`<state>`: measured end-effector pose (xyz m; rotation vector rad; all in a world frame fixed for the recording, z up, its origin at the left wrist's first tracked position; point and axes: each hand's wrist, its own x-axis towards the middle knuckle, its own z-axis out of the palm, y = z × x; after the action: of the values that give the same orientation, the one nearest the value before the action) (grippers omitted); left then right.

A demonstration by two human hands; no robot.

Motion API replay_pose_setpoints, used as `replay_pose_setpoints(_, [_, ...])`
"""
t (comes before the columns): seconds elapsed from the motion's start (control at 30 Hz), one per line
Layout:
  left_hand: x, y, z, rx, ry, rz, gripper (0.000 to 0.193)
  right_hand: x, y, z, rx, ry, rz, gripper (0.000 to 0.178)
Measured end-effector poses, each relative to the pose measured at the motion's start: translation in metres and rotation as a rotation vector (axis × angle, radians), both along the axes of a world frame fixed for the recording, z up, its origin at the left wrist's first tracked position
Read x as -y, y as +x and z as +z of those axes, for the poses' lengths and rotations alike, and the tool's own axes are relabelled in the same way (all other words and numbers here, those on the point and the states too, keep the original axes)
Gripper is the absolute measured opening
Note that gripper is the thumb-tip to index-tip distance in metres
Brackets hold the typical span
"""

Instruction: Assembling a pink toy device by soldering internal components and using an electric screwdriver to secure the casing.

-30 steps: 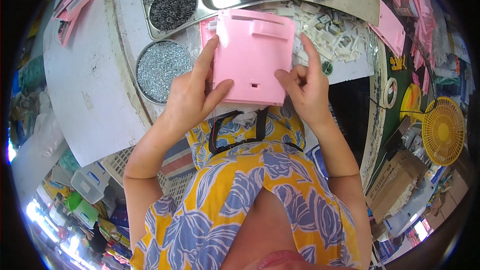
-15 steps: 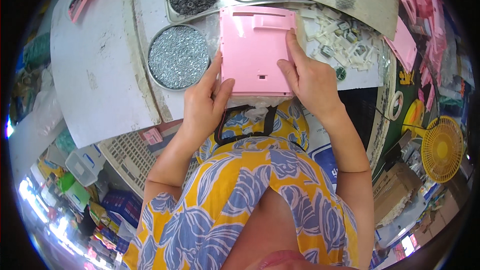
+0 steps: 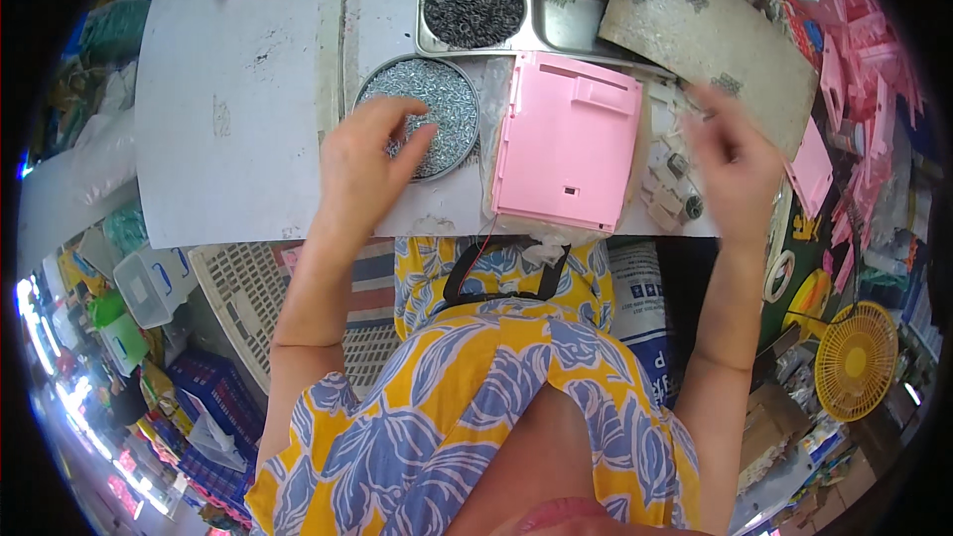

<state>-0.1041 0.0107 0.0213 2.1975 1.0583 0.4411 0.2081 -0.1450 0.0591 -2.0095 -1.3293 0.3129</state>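
A pink plastic housing panel (image 3: 566, 144) lies flat near the table's front edge, with a small dark slot in its lower part and a raised bar at its upper right. Neither hand touches it. My left hand (image 3: 365, 164) hovers at a round dish (image 3: 475, 124) of small silver screws; its thumb and forefinger are apart over the screws, and its other fingers are partly hidden. To the right of the panel, my right hand (image 3: 737, 164) is above a scatter of small white plastic parts (image 3: 663, 194). Motion smears its fingers, so any hold is unclear.
Behind the panel stands a metal tray (image 3: 571, 20) with small black pieces in its left side. A stained board (image 3: 710, 50) leans across the tray's right end. Pink parts (image 3: 849, 69) pile up at far right, above a yellow fan (image 3: 856, 362). A plastic crate (image 3: 233, 288) sits below the table.
Both hands have let go of the pink panel. My left hand moved left to the screw dish, my right hand right over the white parts. The view has shifted.
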Motion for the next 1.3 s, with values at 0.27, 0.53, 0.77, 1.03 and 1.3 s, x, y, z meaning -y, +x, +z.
replay_pose_setpoints(0.27, [-0.023, -0.006, -0.019, -0.025, 0.286, -0.108, 0.011, -0.174, 0.031, 0.091, -0.353, 0.524, 0.03, 0.033])
replay_pose_setpoints(0.53, [-0.039, -0.002, -0.027, -0.066, 0.377, -0.13, 0.018, -0.138, 0.021, 0.048, -0.996, 0.373, 0.672, 0.034])
replay_pose_setpoints(0.77, [0.023, 0.05, -0.001, 0.358, 0.17, -0.368, 0.016, -0.05, -0.058, 0.04, -1.153, 0.505, 0.659, 0.025])
replay_pose_setpoints(1.03, [0.041, 0.05, -0.011, 0.485, 0.152, -0.317, 0.021, -0.038, -0.076, 0.043, -1.126, 0.543, 0.63, 0.029])
replay_pose_setpoints(1.3, [0.038, 0.043, -0.012, 0.356, 0.227, -0.268, 0.021, -0.043, -0.09, 0.034, -1.127, 0.482, 0.577, 0.029])
